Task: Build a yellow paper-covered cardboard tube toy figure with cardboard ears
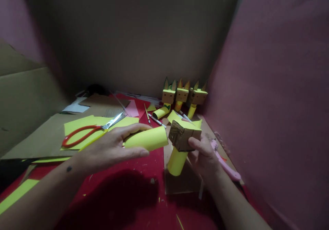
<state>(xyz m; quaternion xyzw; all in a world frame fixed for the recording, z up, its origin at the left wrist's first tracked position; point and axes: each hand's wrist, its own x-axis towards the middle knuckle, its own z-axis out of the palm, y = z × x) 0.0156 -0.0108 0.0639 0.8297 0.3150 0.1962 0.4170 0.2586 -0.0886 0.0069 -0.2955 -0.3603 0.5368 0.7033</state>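
My left hand is wrapped round a yellow paper tube, which lies sideways with its right end near a cardboard box figure. My right hand grips this box figure, a small brown block with a yellow top; a yellow tube stands below the block. Red-handled scissors rest on yellow paper sheets at the left, beyond my left wrist. Three finished-looking figures with pointed ears, one of them in the middle, stand at the back.
A pink tool lies right of my right hand, near the pink wall. Pens and a pencil lie at the back of the red surface. Cardboard is on the left.
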